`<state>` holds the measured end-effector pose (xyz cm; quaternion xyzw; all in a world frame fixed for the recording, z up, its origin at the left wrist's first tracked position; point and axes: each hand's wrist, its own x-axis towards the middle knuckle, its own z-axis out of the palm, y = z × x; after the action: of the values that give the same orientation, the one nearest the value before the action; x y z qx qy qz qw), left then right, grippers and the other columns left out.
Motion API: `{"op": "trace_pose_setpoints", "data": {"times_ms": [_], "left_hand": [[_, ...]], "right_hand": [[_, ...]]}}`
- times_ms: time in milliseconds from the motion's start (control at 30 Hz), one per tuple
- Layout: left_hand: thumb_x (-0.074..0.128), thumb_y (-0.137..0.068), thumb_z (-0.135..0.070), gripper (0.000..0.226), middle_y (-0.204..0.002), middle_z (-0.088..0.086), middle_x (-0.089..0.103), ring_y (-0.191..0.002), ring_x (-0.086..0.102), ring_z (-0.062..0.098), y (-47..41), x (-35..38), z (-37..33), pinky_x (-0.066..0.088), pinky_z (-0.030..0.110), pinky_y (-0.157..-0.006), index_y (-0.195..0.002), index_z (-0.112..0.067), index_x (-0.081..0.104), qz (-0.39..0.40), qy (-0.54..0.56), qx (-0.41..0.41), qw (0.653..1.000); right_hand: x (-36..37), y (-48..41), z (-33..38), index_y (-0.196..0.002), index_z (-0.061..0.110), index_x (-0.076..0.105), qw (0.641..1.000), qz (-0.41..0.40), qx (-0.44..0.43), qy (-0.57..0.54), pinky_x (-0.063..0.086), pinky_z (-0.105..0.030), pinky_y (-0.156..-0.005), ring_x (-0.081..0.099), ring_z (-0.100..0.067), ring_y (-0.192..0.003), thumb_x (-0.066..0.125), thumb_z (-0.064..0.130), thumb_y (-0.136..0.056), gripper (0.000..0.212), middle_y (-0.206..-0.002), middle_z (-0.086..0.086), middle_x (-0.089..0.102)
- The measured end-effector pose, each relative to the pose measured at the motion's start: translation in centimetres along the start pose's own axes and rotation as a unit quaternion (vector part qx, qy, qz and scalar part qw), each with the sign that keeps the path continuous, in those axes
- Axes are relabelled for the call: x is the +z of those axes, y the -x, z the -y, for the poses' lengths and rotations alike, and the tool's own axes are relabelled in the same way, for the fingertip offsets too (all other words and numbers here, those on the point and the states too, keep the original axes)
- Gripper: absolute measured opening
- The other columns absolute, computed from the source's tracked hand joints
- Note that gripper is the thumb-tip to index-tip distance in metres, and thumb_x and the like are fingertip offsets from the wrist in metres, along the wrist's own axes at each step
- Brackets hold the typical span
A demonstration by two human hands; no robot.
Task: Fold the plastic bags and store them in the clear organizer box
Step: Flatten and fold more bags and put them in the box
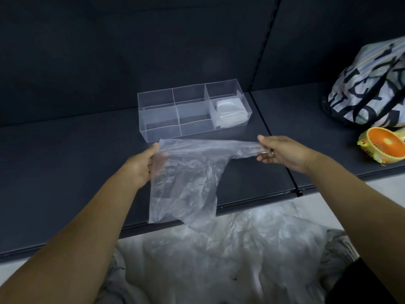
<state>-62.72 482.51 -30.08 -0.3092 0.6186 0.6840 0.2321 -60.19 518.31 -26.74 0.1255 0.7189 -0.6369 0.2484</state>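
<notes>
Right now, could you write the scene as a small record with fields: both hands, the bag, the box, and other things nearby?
left grip: left hand holds the plastic bag at its upper left corner
right grip: right hand pinches its bunched upper right end
bag state: clear, unfolded, stretched between both hands
organizer box: clear, divided, on the shelf beyond the hands
stored: folded bags in the right-end compartment
waiting: pile of bags below the shelf edge
nearby: orange fan, patterned tote
</notes>
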Motion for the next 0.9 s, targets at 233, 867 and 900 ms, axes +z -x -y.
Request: {"op": "trace_pose_setpoints", "data": {"times_ms": [233, 867, 900], "left_hand": [[0.065, -0.09, -0.027, 0.022, -0.091, 0.008, 0.064, -0.075, 0.061, 0.022, -2.2, 0.6, -0.9, 0.053, 0.04, -0.08, -0.102, -0.008, 0.065, -0.063, 0.003, -0.007, 0.998], [0.057, -0.095, -0.021, 0.014, -0.088, 0.006, 0.064, -0.076, 0.061, 0.02, 0.1, 0.4, 1.2, 0.05, 0.036, -0.074, -0.093, -0.008, 0.065, -0.028, 0.005, -0.04, 0.999], [0.059, -0.094, -0.022, 0.015, -0.089, 0.008, 0.064, -0.076, 0.061, 0.021, 0.4, 0.5, 1.2, 0.051, 0.036, -0.071, -0.097, -0.008, 0.064, -0.049, -0.002, -0.029, 0.998]], "right_hand": [[-0.7, -0.5, 0.0, -0.075, 0.025, 0.07, 0.982, 0.108, -0.036, -0.153, 0.05, -0.025, -0.08, 0.059, -0.009, -0.085, 0.067, 0.044, -0.081, 0.02, -0.085, 0.007, 0.065], [2.9, 2.2, 1.3, -0.07, 0.017, 0.06, 0.927, 0.137, -0.116, -0.33, 0.027, -0.013, -0.05, 0.035, 0.001, -0.044, 0.051, 0.022, -0.092, 0.024, -0.069, 0.009, 0.057], [3.1, 2.5, 1.2, -0.072, 0.016, 0.058, 0.927, 0.125, -0.104, -0.339, 0.026, -0.013, -0.049, 0.034, 0.001, -0.042, 0.048, 0.021, -0.093, 0.024, -0.068, 0.008, 0.056]]}}
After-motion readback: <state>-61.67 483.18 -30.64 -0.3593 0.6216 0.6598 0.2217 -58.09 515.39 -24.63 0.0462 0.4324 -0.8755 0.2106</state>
